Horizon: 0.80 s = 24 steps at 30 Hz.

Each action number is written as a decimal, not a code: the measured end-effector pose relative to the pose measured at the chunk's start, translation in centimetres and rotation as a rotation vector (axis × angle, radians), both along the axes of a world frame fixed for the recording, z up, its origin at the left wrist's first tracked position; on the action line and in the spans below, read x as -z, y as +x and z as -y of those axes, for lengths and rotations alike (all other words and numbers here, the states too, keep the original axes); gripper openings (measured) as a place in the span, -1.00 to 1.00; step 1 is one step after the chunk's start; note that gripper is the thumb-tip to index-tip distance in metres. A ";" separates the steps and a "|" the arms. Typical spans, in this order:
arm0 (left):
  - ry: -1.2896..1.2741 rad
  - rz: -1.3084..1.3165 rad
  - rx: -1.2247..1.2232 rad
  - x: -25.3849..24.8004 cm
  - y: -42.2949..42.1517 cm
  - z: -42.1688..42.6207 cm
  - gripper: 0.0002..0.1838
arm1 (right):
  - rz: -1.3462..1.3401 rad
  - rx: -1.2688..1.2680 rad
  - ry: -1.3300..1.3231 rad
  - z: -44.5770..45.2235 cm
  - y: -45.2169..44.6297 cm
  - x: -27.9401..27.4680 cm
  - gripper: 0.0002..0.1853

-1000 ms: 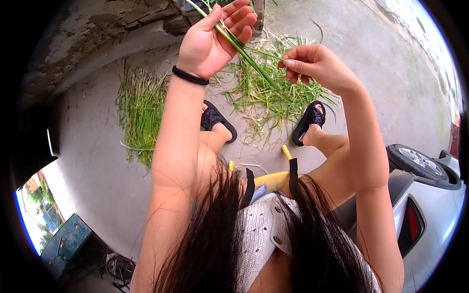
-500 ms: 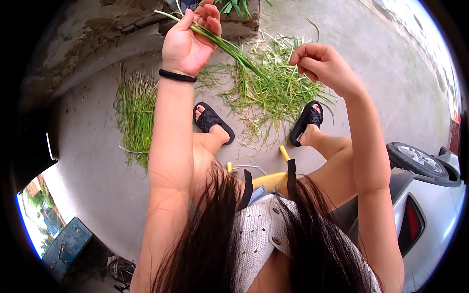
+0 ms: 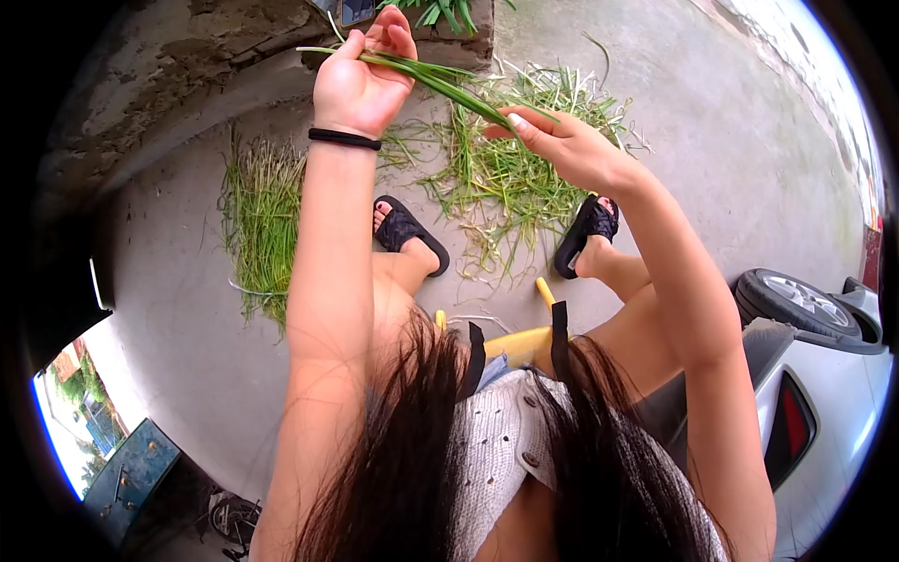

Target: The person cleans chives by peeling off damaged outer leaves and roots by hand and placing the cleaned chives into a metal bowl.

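Note:
Long green stalks (image 3: 440, 82) with white ends lie across the palm of my left hand (image 3: 363, 86), pinned under its thumb, the white ends pointing left. My right hand (image 3: 552, 140) is at the leafy tips of these stalks, thumb and fingers closed round them. Below and behind the hands, a loose heap of green and pale stalks and trimmings (image 3: 515, 187) is spread on the ground. To the left lies a denser bundle of green stalks (image 3: 262, 225), with a pale tie near its lower part.
My sandalled feet stand on the concrete floor (image 3: 206, 375), either side of the loose heap. More green leaves (image 3: 454, 11) lie on a ledge at the top, beside a phone-like object (image 3: 357, 11). A silver car (image 3: 833, 412) with a wheel (image 3: 801, 304) is at the right.
My left hand has moved left with the stalks. My right hand came off them, drew back to the right, then returned and closed on their tips.

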<state>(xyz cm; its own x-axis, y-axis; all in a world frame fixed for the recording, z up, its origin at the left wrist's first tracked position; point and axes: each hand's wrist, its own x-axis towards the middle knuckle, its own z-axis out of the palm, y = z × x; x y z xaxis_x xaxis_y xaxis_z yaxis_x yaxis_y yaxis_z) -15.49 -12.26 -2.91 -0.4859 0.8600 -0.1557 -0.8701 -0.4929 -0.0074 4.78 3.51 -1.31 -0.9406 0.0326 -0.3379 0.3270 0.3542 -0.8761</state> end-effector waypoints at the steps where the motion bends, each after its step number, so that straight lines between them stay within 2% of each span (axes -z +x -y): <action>1: -0.005 0.001 -0.010 0.0 -0.1 0.0 -0.59 | -0.004 -0.008 -0.099 0.2 -0.1 0.2 -0.57; 3: -0.019 0.001 -0.034 0.2 -0.6 0.2 -0.57 | -0.010 -0.029 -0.300 0.7 -0.2 0.6 -0.59; 4: -0.066 0.001 -0.074 0.2 -1.0 0.3 -0.56 | 0.000 0.033 -0.481 1.0 -0.2 0.7 -0.64; 7: -0.048 0.024 -0.102 0.4 -2.4 1.7 -0.56 | 0.137 0.053 -0.567 0.4 0.1 -1.5 -0.67; 11: -0.083 0.018 -0.188 0.2 -3.7 3.4 -0.56 | 0.134 0.082 -0.659 -0.9 0.3 -1.6 -0.66; 15: -0.130 0.049 -0.255 -0.5 -3.8 3.8 -0.58 | 0.170 0.100 -0.657 -1.8 0.6 -2.7 -0.64; 16: -0.094 0.013 -0.236 0.1 -4.1 4.0 -0.60 | 0.186 0.151 -0.624 -1.5 0.7 -3.3 -0.64; 20: 0.006 -0.059 -0.175 2.6 -4.8 4.5 -0.64 | 0.160 0.084 -0.623 -2.2 0.6 -4.0 -0.71; 24: -0.041 0.047 -0.159 0.3 -4.4 4.3 -0.60 | 0.139 0.117 -0.547 -2.0 0.3 -3.5 -0.69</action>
